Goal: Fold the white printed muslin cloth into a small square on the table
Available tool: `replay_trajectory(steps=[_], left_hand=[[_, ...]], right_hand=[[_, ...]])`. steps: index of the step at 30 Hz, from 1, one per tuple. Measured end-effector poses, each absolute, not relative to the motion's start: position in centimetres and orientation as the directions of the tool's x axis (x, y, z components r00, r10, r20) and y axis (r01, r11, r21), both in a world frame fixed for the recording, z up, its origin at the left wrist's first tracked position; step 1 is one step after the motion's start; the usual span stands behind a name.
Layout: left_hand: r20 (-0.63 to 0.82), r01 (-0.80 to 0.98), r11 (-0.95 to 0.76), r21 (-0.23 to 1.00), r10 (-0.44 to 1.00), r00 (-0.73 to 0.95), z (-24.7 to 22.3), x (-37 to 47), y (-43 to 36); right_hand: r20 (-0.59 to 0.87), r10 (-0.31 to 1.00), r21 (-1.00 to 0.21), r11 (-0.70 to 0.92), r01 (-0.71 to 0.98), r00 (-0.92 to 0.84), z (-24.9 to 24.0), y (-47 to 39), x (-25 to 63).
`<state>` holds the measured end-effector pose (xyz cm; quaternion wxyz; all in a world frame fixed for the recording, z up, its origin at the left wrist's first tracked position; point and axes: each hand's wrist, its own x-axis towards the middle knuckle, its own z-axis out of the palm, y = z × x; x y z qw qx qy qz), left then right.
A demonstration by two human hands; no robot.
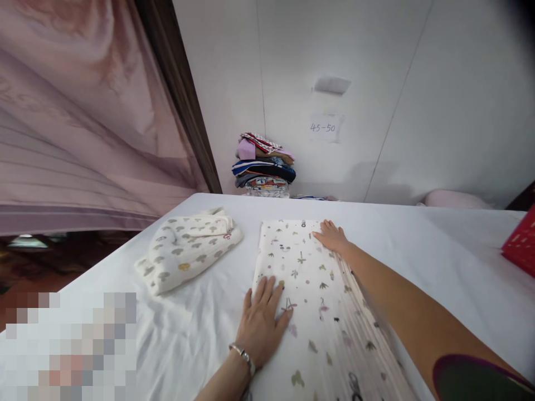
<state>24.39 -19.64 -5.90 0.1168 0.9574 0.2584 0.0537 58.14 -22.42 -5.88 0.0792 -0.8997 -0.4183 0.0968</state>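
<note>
A long white cloth (309,289) with small leaf and flower prints lies on the white-covered table (192,328), its right side showing layered folds. My left hand (261,323), with a silver bracelet at the wrist, rests flat on the cloth's left edge, fingers spread. Farther up, my right hand (332,236) lies on the cloth's top right corner with its fingers apart. Neither hand grips anything. To the left of the printed cloth sits a folded cream cloth (188,250) with grey-green spots.
Behind the table stands a stack of folded clothes (265,167) against the white wall. A pink curtain (83,111) hangs at the left. A red object (522,242) is at the right edge. Blurred blocks cover the lower left corner.
</note>
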Motion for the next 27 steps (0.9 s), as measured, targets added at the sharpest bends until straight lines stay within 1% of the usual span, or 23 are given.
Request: replay_trajectory(steps=[5, 10, 14, 18, 22, 25, 27], left_hand=[[0.036, 0.487, -0.835, 0.257, 0.512, 0.858, -5.9, 24.4, -19.6], [0.029, 0.491, -0.832, 0.257, 0.515, 0.857, -5.5, 24.7, -19.7], [0.036, 0.491, -0.833, 0.254, 0.516, 0.856, -5.5, 24.8, -19.6], [0.049, 0.479, -0.840, 0.255, 0.506, 0.861, -5.5, 24.8, -19.5], [0.051, 0.484, -0.831, 0.273, 0.515, 0.856, -5.2, 24.8, -19.5], [0.036, 0.489, -0.819, 0.299, 0.522, 0.852, -5.0, 24.8, -19.4], [0.026, 0.490, -0.811, 0.320, 0.524, 0.851, -4.9, 24.8, -19.2]], right_hand=[[-0.111, 0.800, -0.221, -0.598, 0.770, 0.590, -5.4, -25.7, 54.7], [-0.089, 0.871, -0.236, -0.489, 0.840, 0.483, -6.0, -32.3, 49.2], [-0.083, 0.888, -0.280, -0.457, 0.844, 0.453, -5.9, -38.1, 45.7], [-0.106, 0.901, -0.359, -0.429, 0.829, 0.420, -5.3, -42.7, 42.7], [-0.151, 0.905, -0.468, -0.420, 0.778, 0.397, -4.6, -46.1, 40.6], [-0.162, 0.902, -0.586, -0.414, 0.697, 0.399, -4.4, -47.9, 40.1], [-0.130, 0.871, -0.668, -0.429, 0.608, 0.473, -4.5, -48.6, 40.4]])
